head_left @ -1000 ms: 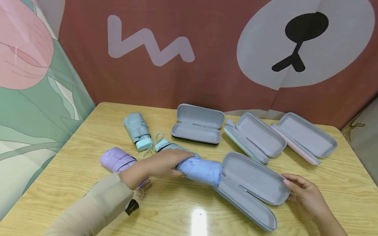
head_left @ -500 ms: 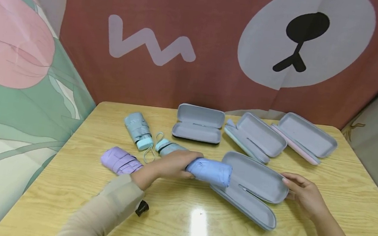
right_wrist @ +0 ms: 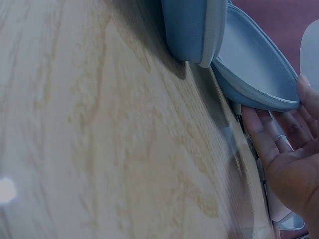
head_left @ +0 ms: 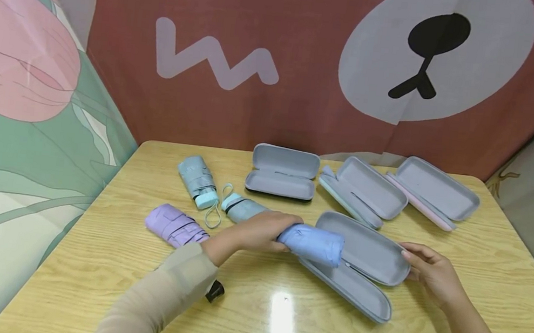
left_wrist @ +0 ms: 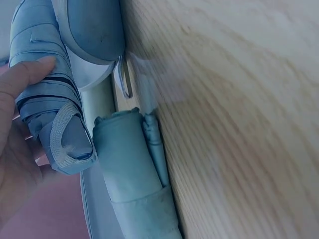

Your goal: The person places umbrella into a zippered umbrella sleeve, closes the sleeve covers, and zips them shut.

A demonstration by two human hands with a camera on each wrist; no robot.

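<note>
My left hand grips a folded blue umbrella by one end. The umbrella's other end hangs over an open zip case with a grey lining, near its left part. In the left wrist view, the thumb lies across the wrapped blue umbrella, whose wrist strap is folded over its handle end. My right hand pinches the right end of the case's rear half, thumb on the rim and fingers beneath. The right wrist view shows this raised case half tilted above the table.
A grey-green umbrella lies just behind my left hand, partly hidden. Another grey-green umbrella and a purple umbrella lie to the left. Along the back stand open cases: black, mint-edged and pink-edged.
My left hand has carried the blue umbrella rightward, so its end has gone from the case's left edge to over its inside. My right hand keeps its hold on the case.
</note>
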